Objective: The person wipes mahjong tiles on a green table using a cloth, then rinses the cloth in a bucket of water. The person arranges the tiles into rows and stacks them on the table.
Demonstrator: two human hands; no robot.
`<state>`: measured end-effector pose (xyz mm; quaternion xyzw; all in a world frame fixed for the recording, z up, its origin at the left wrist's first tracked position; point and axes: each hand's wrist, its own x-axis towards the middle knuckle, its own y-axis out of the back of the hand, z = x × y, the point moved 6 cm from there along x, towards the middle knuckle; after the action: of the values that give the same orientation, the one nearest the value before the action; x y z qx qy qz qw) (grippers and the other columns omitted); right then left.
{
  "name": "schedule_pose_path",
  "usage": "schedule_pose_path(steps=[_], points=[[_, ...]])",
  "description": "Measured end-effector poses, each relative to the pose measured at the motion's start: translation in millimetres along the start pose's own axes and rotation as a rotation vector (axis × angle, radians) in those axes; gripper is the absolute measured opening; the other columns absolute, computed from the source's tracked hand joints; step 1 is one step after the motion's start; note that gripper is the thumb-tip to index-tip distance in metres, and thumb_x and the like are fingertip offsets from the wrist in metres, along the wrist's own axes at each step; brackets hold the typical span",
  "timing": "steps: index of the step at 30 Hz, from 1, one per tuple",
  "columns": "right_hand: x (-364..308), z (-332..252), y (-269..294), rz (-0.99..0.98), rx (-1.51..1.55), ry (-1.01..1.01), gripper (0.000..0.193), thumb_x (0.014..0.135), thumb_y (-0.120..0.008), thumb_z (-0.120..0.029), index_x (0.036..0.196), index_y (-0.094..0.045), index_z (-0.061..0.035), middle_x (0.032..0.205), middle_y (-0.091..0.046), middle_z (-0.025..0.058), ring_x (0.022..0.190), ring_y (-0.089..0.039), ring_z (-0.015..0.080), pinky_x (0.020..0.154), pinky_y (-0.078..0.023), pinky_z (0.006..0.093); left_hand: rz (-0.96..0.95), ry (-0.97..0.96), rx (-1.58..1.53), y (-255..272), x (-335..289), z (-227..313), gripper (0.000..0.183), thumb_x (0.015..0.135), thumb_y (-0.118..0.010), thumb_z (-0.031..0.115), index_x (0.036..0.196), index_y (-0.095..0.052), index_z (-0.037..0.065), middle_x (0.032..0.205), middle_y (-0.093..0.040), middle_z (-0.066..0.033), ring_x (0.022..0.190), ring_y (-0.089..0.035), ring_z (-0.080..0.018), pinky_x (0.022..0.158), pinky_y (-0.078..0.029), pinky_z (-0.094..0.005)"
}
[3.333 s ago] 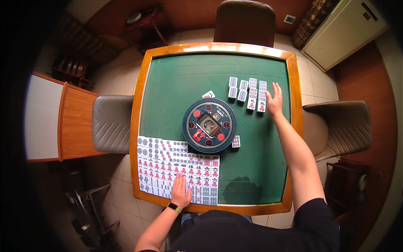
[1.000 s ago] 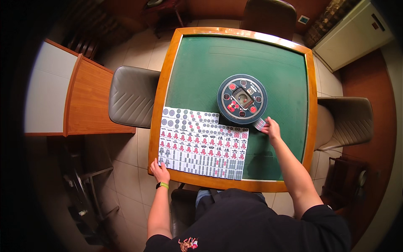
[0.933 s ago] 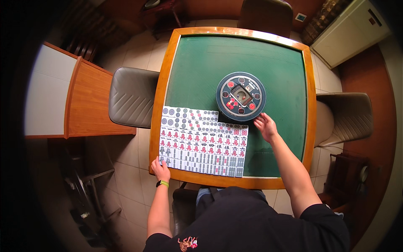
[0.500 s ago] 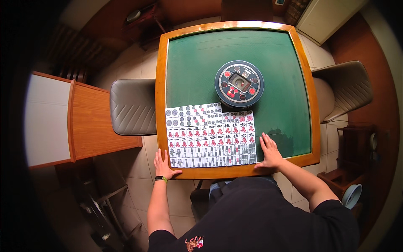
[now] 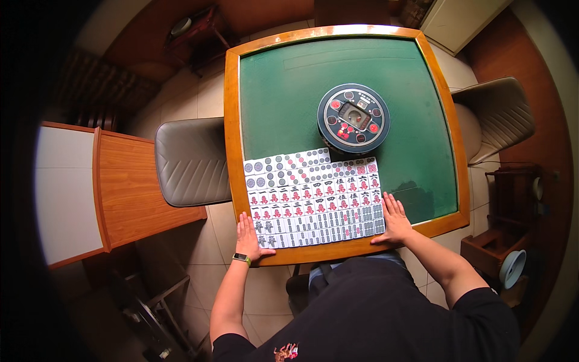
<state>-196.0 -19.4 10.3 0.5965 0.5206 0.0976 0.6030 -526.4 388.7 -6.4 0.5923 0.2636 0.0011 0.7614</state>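
A block of mahjong tiles [image 5: 313,202] lies face up in several close rows on the green felt of the mahjong table [image 5: 277,90], at its near left. My left hand [image 5: 247,239] rests on the wooden rim at the block's lower left corner, fingers stretched out along the outer tiles, thumb along the near edge. On the other side, my right hand [image 5: 395,222] lies with fingers extended at the block's right edge, its thumb by the lower right corner. Neither hand holds anything. The top row is shorter than those below it.
A round dark control console [image 5: 354,119] with red buttons stands mid-table, just beyond the tiles. Grey padded chairs stand at the left [image 5: 192,161] and right [image 5: 500,117] sides. A wooden cabinet [image 5: 142,187] is further left, and a stand with a pale blue bowl [image 5: 512,268] is at right.
My left hand has come in against the tiles' left side, its fingers closer together. My right hand is also nearer their right edge. The whole view has shifted and turned slightly.
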Motion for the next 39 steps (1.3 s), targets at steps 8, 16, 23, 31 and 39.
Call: schedule_pose_path(steps=[8,16,23,31,39], points=[[2,-1,2,0.038,0.028,-0.01,0.157,0.056,-0.07,-0.091,0.159,-0.009,0.0094,0.171,-0.001,0.0209,0.159,0.001,0.033,0.128,-0.004,0.047,-0.016,-0.005,0.028,8,4,11,0.158,0.059,-0.077,0.082,0.151,-0.004,-0.023,0.163,0.005,-0.041,0.155,0.006,-0.0506,0.126,-0.002,-0.0539],[5,-2,-2,0.058,0.038,-0.016,0.155,0.06,-0.07,-0.09,0.159,-0.005,0.0108,0.171,-0.001,0.0219,0.159,0.0,0.0335,0.128,-0.005,0.0452,-0.01,0.031,0.032,9,2,15,0.158,0.057,-0.08,0.079,0.152,-0.006,-0.023,0.163,0.003,-0.0403,0.155,0.005,-0.0502,0.127,-0.002,-0.0536],[5,-2,0,0.096,0.071,0.013,0.154,0.06,-0.073,-0.087,0.158,-0.006,0.0129,0.17,-0.003,0.0234,0.159,-0.003,0.0354,0.128,-0.007,0.0457,0.059,-0.017,-0.033,25,-1,57,0.138,0.065,-0.084,0.067,0.152,-0.019,-0.019,0.162,-0.012,-0.0397,0.154,-0.006,-0.0503,0.126,-0.008,-0.0523],[6,-1,1,0.146,0.117,0.041,0.153,0.059,-0.077,-0.084,0.156,-0.013,0.0145,0.169,-0.008,0.0258,0.158,-0.007,0.0387,0.127,-0.011,0.0479,0.192,-0.38,0.006,11,65,283,0.089,0.093,-0.06,0.06,0.152,-0.042,-0.005,0.166,-0.025,-0.0252,0.158,-0.015,-0.0354,0.126,-0.007,-0.0486],[9,1,1,0.131,0.135,0.036,0.15,0.062,-0.072,-0.086,0.157,-0.013,0.013,0.17,-0.005,0.0239,0.159,-0.004,0.0353,0.127,-0.009,0.0462,0.192,-0.408,0.323,4,75,297,0.09,0.095,-0.052,0.063,0.15,-0.042,-0.008,0.167,-0.024,-0.0244,0.159,-0.012,-0.0314,0.126,0.001,-0.0476]])
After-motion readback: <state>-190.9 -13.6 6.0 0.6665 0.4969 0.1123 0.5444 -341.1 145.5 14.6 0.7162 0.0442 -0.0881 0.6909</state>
